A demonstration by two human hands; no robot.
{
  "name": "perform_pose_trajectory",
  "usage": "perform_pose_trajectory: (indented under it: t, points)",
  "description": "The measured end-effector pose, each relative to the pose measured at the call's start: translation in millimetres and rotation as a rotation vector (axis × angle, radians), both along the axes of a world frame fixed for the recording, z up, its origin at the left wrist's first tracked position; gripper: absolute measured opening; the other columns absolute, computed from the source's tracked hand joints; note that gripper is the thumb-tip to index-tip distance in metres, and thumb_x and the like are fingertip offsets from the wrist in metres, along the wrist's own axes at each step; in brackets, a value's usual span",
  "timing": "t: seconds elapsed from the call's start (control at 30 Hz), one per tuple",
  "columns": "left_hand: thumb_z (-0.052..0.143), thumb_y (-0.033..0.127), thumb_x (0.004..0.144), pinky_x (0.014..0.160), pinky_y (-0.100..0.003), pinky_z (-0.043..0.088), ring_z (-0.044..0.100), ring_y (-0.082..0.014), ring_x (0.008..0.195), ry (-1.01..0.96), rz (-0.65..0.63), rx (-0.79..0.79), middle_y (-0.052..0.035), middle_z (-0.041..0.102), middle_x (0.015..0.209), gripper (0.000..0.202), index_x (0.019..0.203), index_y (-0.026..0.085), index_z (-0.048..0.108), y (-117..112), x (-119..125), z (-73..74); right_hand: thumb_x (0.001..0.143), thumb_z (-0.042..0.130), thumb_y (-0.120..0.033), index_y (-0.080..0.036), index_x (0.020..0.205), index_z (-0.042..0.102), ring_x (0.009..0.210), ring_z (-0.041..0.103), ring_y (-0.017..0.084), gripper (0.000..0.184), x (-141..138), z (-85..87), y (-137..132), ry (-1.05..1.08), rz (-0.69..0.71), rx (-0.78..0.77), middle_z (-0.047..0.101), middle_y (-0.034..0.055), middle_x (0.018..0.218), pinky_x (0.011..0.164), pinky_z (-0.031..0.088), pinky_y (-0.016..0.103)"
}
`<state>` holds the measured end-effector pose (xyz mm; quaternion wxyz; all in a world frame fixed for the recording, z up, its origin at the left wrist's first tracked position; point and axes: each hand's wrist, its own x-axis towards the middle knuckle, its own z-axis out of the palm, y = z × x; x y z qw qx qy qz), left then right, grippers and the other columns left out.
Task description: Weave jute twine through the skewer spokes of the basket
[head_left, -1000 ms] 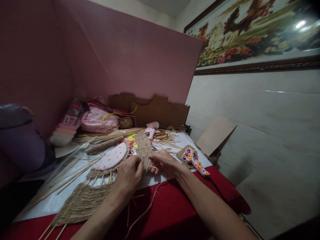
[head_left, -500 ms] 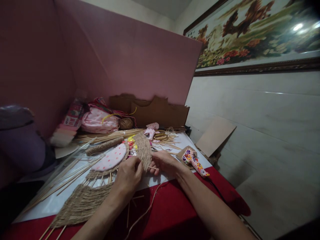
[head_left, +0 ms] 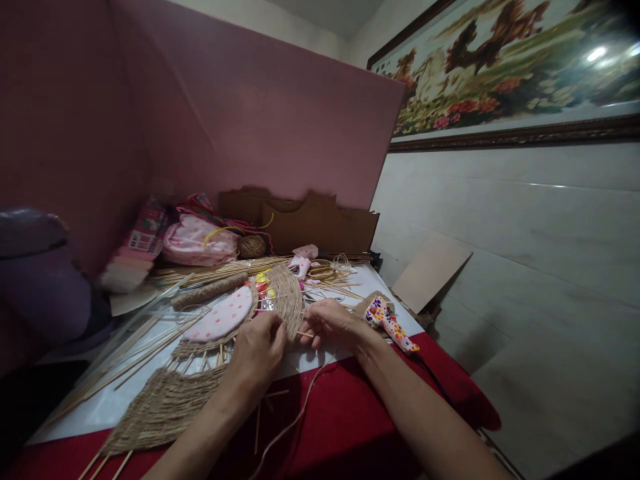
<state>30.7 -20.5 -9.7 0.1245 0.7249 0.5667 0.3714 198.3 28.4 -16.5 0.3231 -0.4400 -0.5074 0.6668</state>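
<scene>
My left hand [head_left: 257,350] is closed on the lower edge of a woven jute fan piece [head_left: 286,299] standing up over the table. My right hand [head_left: 333,323] pinches at the same piece from the right, where thin sticks [head_left: 306,334] poke out. A jute cord [head_left: 295,423] trails from the work down across the red cloth [head_left: 345,427]. A second woven fan with a pink dotted centre [head_left: 220,321] lies just left of my hands.
A flat woven jute mat [head_left: 160,410] lies at the front left. Long thin sticks [head_left: 150,347], a jute ball [head_left: 251,246], pink bags [head_left: 197,240] and cardboard [head_left: 310,220] crowd the back. A patterned glue gun [head_left: 390,323] rests right of my right hand. A pink partition [head_left: 280,113] stands behind.
My right hand has shifted slightly up and left along the woven piece. My left hand keeps its hold in the same place.
</scene>
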Motion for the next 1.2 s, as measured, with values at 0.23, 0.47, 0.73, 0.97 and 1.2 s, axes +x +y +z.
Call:
perform_pose_trajectory:
  t: [0.23,0.47,0.73,0.97,1.2]
  points:
    - [0.044,0.018,0.080,0.058,-0.025,0.033,0.048,-0.0114,0.057,-0.004,-0.021,0.023,0.0010,0.052,0.059,0.019,0.062,0.018,0.050,-1,0,-1.7,0.065,0.057,-0.019,-0.012,0.065,0.057,0.050,0.062,0.011,0.006,1,-7.3,2,-0.008,0.021,0.093,0.065,0.0040,0.062,0.037,0.045,0.015]
    - [0.043,0.017,0.080,0.057,-0.025,0.033,0.049,-0.0116,0.057,0.006,-0.019,0.013,0.0009,0.053,0.059,0.019,0.062,0.019,0.050,-1,0,-0.7,0.066,0.057,-0.022,-0.013,0.067,0.058,0.051,0.062,0.011,0.009,2,-3.2,0,-0.029,0.027,0.093,0.065,0.0043,0.063,0.038,0.045,0.015]
    - [0.043,0.020,0.081,0.061,-0.026,0.035,0.052,-0.0134,0.062,-0.023,-0.008,-0.001,-0.0015,0.059,0.067,0.017,0.070,0.018,0.057,-1,1,0.5,0.063,0.054,-0.019,-0.013,0.062,0.055,0.050,0.062,0.012,0.006,2,-3.1,0,-0.018,0.031,0.105,0.064,0.0034,0.061,0.037,0.044,0.015]
    - [0.046,0.027,0.077,0.059,-0.026,0.036,0.055,-0.0150,0.065,0.016,-0.078,-0.215,-0.0020,0.063,0.069,0.019,0.079,0.017,0.062,3,-7,16.8,0.062,0.053,-0.018,-0.014,0.064,0.054,0.047,0.061,0.011,0.005,-3,2.3,-5,-0.066,-0.009,0.065,0.064,0.0022,0.059,0.036,0.041,0.015]
    - [0.051,0.034,0.074,0.053,-0.024,0.031,0.054,-0.0153,0.061,0.237,-0.194,-0.291,-0.0016,0.062,0.068,0.020,0.083,0.020,0.062,10,-4,29.7,0.060,0.052,-0.017,-0.014,0.062,0.053,0.046,0.061,0.010,0.003,1,7.6,-10,-0.091,0.070,0.024,0.064,0.0011,0.058,0.035,0.039,0.014]
